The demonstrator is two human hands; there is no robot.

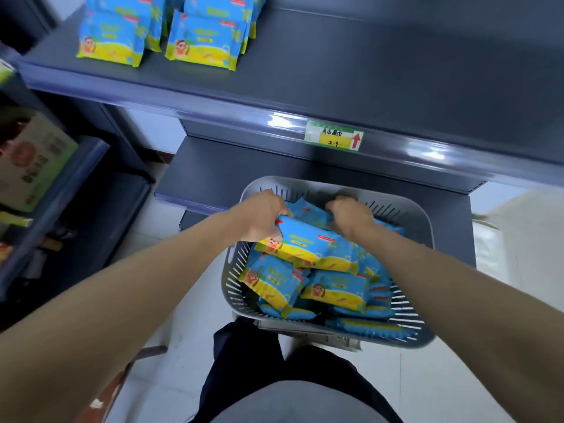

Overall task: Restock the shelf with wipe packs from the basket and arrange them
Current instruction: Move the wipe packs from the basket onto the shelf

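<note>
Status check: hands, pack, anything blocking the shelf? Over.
Left hand, right hand both grip top wipe pack, inside basket. Shelf has stocked packs at left, bare to their right. Nothing in the way.

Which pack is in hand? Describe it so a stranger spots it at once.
Find the grey basket in front of the shelf. On top of its pile, toward the far side, lies one pack. Unlike the others, it is gripped by the left hand and right hand, one at each end.
</note>
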